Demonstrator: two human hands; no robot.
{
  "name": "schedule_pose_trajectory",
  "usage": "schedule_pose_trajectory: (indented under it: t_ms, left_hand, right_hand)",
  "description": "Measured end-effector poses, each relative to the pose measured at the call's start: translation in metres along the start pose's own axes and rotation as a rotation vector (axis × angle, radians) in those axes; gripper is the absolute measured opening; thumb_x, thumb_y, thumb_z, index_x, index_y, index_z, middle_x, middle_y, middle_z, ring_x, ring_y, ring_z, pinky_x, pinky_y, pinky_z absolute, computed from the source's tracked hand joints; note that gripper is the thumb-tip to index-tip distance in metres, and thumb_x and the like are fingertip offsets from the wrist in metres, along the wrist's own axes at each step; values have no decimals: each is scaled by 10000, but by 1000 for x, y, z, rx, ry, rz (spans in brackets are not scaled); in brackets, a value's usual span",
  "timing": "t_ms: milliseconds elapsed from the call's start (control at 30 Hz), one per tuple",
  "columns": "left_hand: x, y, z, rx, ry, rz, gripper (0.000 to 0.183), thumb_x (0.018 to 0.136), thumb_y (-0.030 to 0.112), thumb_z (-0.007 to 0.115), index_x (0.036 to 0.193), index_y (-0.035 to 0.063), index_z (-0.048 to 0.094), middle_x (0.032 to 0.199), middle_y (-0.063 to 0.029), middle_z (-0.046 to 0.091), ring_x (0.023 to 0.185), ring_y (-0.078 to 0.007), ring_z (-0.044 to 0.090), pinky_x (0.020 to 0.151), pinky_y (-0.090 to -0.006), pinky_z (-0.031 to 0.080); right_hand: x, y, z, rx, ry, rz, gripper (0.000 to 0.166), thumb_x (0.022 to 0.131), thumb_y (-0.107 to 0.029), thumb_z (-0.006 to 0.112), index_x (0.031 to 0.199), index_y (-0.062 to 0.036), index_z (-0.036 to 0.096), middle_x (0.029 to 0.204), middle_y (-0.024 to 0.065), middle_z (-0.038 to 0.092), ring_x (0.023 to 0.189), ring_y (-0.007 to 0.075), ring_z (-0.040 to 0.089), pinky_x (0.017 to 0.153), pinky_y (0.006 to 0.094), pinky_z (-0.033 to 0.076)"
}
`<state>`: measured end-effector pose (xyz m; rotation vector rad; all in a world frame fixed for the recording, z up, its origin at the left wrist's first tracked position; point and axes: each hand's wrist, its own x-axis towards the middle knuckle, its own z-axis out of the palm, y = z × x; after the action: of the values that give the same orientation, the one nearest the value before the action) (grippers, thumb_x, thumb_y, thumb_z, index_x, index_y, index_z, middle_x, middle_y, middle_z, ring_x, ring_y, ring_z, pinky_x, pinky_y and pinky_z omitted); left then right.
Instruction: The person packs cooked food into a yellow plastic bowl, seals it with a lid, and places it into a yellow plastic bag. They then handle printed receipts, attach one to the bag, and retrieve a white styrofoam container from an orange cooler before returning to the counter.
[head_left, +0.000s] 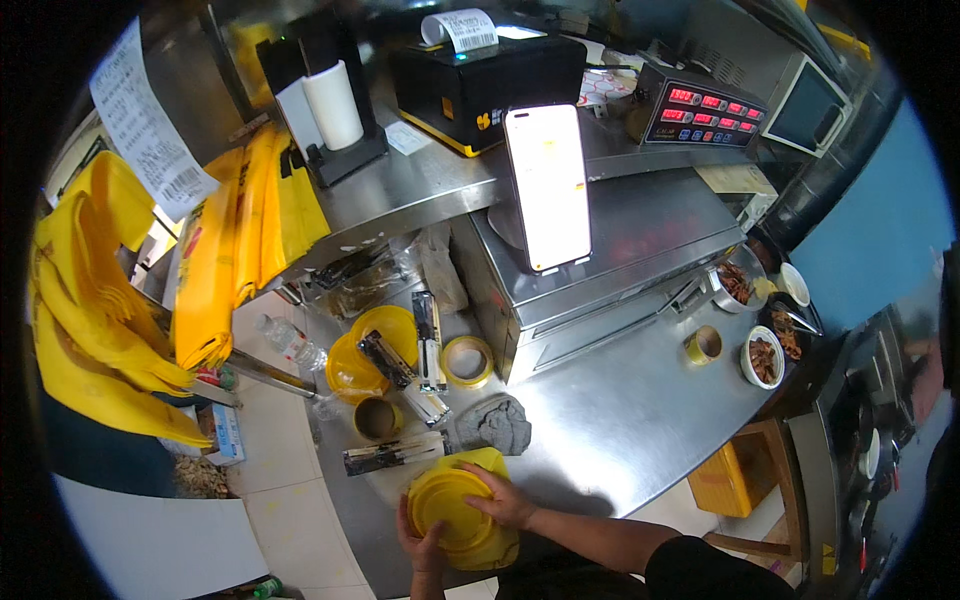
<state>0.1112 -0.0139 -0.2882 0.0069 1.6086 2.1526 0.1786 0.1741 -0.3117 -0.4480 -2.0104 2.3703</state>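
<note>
A round yellow lidded container (448, 508) is between my two hands at the near edge of a steel counter. My left hand (423, 541) grips its left side, the thumb on the lid. From the right, my right hand (501, 501) holds its upper right rim, fingers on the lid. Beneath the container lies a yellow plastic bag (496, 553). A crumpled grey cloth (495, 424) rests just beyond, beside wrapped utensil packs (396, 452) and yellow round lids (384, 334).
Rolls of tape (466, 361) and a clear plastic bottle (291, 341) stand farther back. A lit phone (550, 187) leans on a steel cabinet (622, 225). Yellow bags (214, 255) hang at the left. Bowls of food (763, 358) are at the right, and a black printer (487, 86) sits on the shelf.
</note>
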Motion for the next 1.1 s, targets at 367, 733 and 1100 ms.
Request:
schedule_pose_trajectory:
  t_ms: [367,733,1100]
  left_hand:
    - [5,-10,-9,-12,-60,25,823,803,86,747,1506,20,325,1445,-154,451,1323,-288,463,1123,-412,364]
    - [4,2,-2,-60,-136,23,775,853,132,699,1513,34,305,1469,-158,420,1333,-294,443,1137,-426,343]
    - [-3,1,-2,74,-181,155,791,878,194,675,1535,26,267,1500,-168,362,1359,-308,401,1155,-431,305]
  right_hand:
    - [-6,-11,17,16,159,46,556,1013,-220,556,1500,-27,368,1477,157,447,1369,234,419,1135,334,324]
    - [-7,9,17,20,190,55,555,985,-247,571,1470,-23,418,1432,171,502,1327,272,478,1115,358,353]
    - [-11,5,18,18,160,38,562,1002,-266,538,1492,-38,384,1491,182,444,1370,288,437,1137,363,329]
